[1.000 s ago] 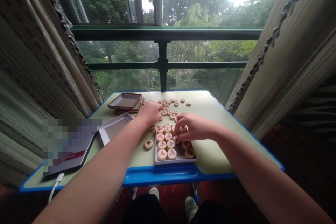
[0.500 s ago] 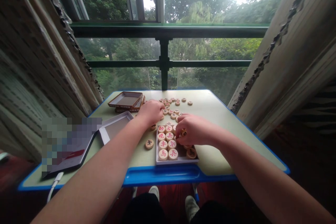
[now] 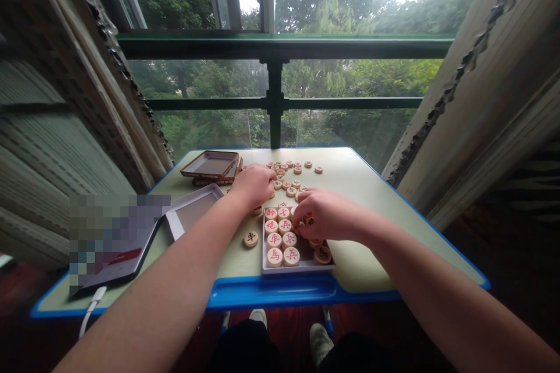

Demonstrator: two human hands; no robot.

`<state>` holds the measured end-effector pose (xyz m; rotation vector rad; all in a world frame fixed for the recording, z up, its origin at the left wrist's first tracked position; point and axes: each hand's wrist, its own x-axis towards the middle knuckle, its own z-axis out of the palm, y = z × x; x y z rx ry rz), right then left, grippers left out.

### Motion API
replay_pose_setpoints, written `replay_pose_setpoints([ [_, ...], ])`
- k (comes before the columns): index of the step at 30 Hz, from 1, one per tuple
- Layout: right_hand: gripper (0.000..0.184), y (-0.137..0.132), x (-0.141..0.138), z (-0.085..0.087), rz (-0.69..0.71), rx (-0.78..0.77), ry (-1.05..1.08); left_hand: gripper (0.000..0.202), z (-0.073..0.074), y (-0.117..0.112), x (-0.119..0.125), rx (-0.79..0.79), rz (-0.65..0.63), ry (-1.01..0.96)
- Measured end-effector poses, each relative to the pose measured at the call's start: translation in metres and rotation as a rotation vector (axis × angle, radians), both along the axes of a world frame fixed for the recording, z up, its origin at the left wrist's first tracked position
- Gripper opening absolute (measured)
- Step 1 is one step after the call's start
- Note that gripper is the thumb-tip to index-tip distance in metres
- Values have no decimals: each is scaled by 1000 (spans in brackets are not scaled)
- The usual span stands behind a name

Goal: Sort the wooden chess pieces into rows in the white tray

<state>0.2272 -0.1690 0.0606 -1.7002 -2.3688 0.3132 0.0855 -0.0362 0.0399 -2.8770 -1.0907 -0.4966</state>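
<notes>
A shallow white box [image 3: 297, 269] holds rows of round wooden xiangqi pieces, with red-marked ones [image 3: 274, 239] in its left columns and a black-marked one [image 3: 322, 254] at its near right corner. Over the box's right side, my right hand [image 3: 330, 215] reaches down with fingers pinched at a piece, which they mostly cover. My left hand [image 3: 254, 185] is curled beside the loose pieces [image 3: 291, 191] beyond the box; what its fingers hold, if anything, is hidden. One black-marked piece [image 3: 251, 238] lies on the table, left of the box.
A white lid or tray [image 3: 195, 210] lies left of my left forearm, with stacked brown-edged trays [image 3: 212, 164] behind it. A tablet-like device [image 3: 126, 262] with a white cable [image 3: 93, 309] rests at the table's left. The table [image 3: 371, 245] has a blue rim and stands before a railed window.
Both hands keep nearly the same places and poses. The whole view has shifted slightly, with the box appearing a little farther right.
</notes>
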Motion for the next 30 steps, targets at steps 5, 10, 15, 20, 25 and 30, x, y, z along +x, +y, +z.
replay_pose_setpoints([
  [5, 17, 1, 1, 1, 21, 0, 19, 28, 0, 0, 0, 6, -9, -1],
  [10, 14, 4, 8, 6, -21, 100, 35, 29, 0, 0, 0, 15, -11, 8],
  [15, 16, 14, 22, 7, -187, 177, 11, 28, -1, 0, 0, 16, -7, 19],
  [20, 20, 30, 44, -4, -438, 295, 27, 28, -3, 1, 0, 5, -25, 26],
  [25, 23, 39, 57, -15, -561, 176, 15, 25, -10, 8, -3, -69, -56, 59],
  [30, 23, 41, 54, -16, -507, 14, 86, 28, -15, 12, -3, -120, -85, -2],
])
